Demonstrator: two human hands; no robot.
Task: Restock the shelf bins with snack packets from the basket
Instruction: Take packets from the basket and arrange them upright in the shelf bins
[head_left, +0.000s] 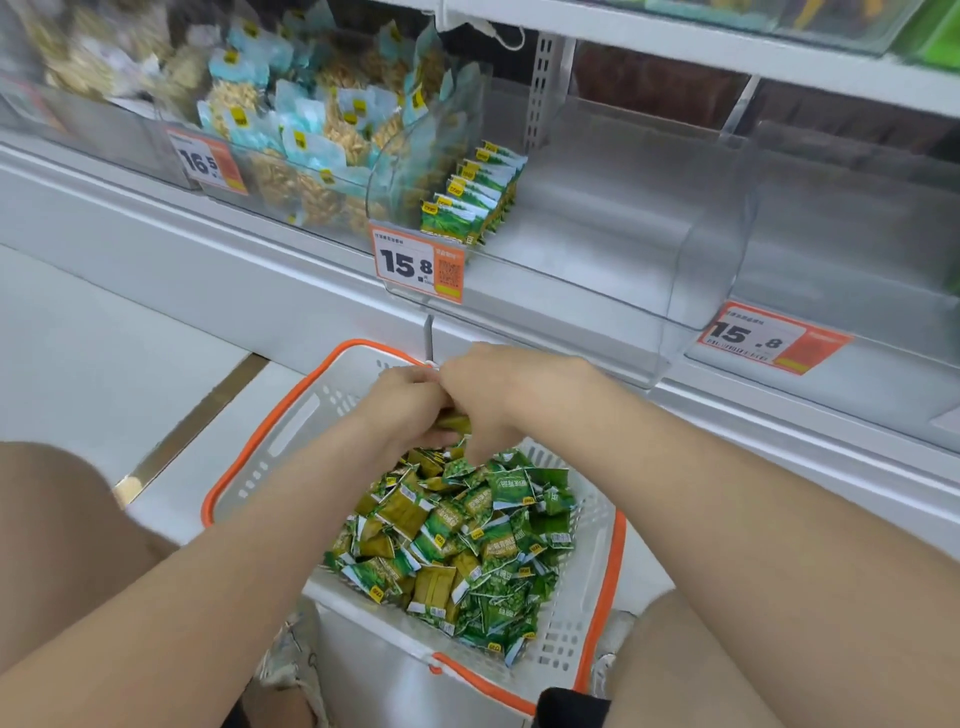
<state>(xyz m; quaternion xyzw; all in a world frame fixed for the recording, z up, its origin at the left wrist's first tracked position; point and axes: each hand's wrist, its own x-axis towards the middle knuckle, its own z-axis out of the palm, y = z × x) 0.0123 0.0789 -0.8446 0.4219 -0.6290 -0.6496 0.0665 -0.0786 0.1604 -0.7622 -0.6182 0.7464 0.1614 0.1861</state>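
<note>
A white basket with an orange rim (291, 421) sits on the floor between my knees, heaped with several green snack packets (457, 540). Both hands meet over its far end. My left hand (405, 402) and my right hand (498, 395) curl together around a small bunch of green packets (453, 422), mostly hidden by the fingers. Above, a clear shelf bin (597, 270) holds a short upright row of the same green packets (472, 197) along its left side; the remainder of that bin is bare.
A bin of pale blue nut packets (311, 140) stands left of the green row, with price tags 16.5 (205, 161) and 15.8 (421, 265). Another clear bin (857, 234) with a 15.8 tag lies right. White shelf base and floor surround the basket.
</note>
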